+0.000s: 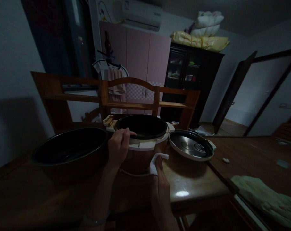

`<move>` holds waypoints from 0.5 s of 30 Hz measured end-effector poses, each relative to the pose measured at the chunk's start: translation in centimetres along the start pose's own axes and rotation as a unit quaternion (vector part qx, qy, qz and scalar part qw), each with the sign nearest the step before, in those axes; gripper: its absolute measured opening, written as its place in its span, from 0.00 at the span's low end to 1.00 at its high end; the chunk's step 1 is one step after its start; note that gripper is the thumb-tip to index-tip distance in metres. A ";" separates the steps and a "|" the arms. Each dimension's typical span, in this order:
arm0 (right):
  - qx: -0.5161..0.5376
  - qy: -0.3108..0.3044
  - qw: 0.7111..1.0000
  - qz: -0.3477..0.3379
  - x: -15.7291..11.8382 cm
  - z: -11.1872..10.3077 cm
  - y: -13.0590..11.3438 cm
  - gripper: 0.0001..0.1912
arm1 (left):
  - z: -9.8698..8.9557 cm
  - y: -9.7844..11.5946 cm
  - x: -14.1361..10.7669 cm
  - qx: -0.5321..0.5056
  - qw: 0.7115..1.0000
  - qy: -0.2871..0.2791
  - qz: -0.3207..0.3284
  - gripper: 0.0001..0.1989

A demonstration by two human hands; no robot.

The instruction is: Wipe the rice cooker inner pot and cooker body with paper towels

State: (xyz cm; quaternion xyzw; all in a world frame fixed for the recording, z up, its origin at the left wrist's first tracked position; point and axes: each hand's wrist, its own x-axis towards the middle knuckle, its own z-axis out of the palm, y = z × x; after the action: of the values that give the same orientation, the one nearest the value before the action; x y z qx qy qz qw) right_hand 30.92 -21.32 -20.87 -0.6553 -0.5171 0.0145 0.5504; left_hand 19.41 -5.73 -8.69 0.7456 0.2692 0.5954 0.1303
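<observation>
A rice cooker (pixel 142 146) with a brown body, a cream rim and a dark inside stands on the table in front of me, its top uncovered. My left hand (pixel 118 146) is closed over the near left part of its rim, with a finger reaching over the edge. Lower down, at the cooker's front right side, my right hand (pixel 161 184) holds a white cloth (pixel 155 164) against the body. To the right lies the detached round lid (pixel 184 145), its metal inner side facing up. A large dark pot (pixel 70 165) sits to the left of the cooker.
A wooden shelf rack (pixel 129 105) rises along the table's back edge. The glossy tabletop (pixel 193 181) ends at the right, beside another wooden surface with a small white object (pixel 225 160) and a pale green cloth (pixel 263 195). Pink cupboards (pixel 137 57) stand behind.
</observation>
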 end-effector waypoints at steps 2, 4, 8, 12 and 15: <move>-0.006 -0.005 1.000 0.014 -0.5 0.1 0.3 0.28 | 0.0 0.0 0.0 -0.002 1.000 -0.001 0.001 0.22; -0.018 -0.009 0.999 0.029 -1.0 0.3 0.6 0.28 | 0.0 0.0 0.0 -0.003 1.000 -0.003 0.003 0.22; -0.047 -0.018 0.997 0.056 -1.8 0.6 1.1 0.28 | 0.0 0.1 0.0 -0.003 1.000 -0.003 0.002 0.22; -0.063 -0.027 0.995 0.075 -2.1 0.6 1.4 0.28 | -0.1 0.2 0.0 -0.003 1.000 -0.004 0.001 0.22; -0.067 -0.033 0.994 0.085 -2.1 0.5 1.6 0.28 | -0.1 0.2 0.0 -0.005 1.000 -0.004 0.000 0.22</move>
State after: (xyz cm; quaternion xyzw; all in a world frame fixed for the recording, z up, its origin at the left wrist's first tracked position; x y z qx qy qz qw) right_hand 30.70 -22.16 -23.36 -0.7314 -0.4774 0.0480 0.4846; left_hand 19.37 -5.92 -8.56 0.7470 0.2658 0.5941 0.1355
